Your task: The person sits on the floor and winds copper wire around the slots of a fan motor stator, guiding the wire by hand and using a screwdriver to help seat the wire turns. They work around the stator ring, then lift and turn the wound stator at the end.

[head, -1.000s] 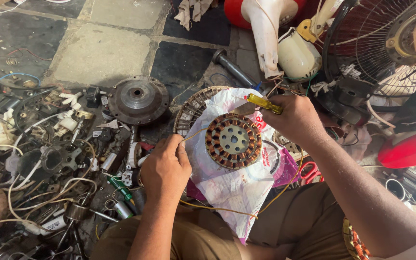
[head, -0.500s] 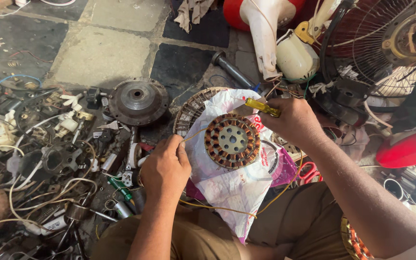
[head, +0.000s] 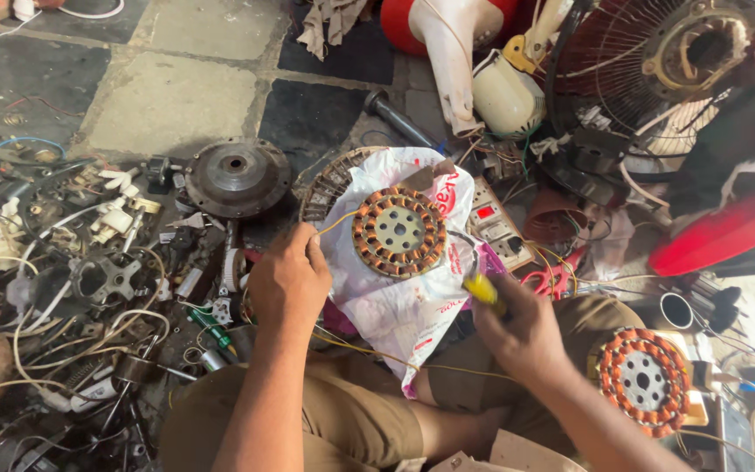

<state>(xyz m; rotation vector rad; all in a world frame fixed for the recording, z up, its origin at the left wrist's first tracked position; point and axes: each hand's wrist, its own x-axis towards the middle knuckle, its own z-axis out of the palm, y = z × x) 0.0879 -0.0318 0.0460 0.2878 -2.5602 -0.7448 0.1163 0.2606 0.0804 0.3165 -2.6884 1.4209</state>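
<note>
Fingers of your left hand (head: 288,278) pinch the white plastic bag (head: 404,297) at nine o'clock of the copper-wound stator (head: 398,232), steadying it on your lap, while your right hand (head: 524,330) grips a yellow-handled tool (head: 482,290).

Daylit stone-slab floor (head: 176,96) in grey and dark squares, littered with loose wires (head: 37,297) and fan parts (head: 657,61).

Two wound stators (head: 398,231) (head: 645,381), one scissors (head: 552,281).
</note>
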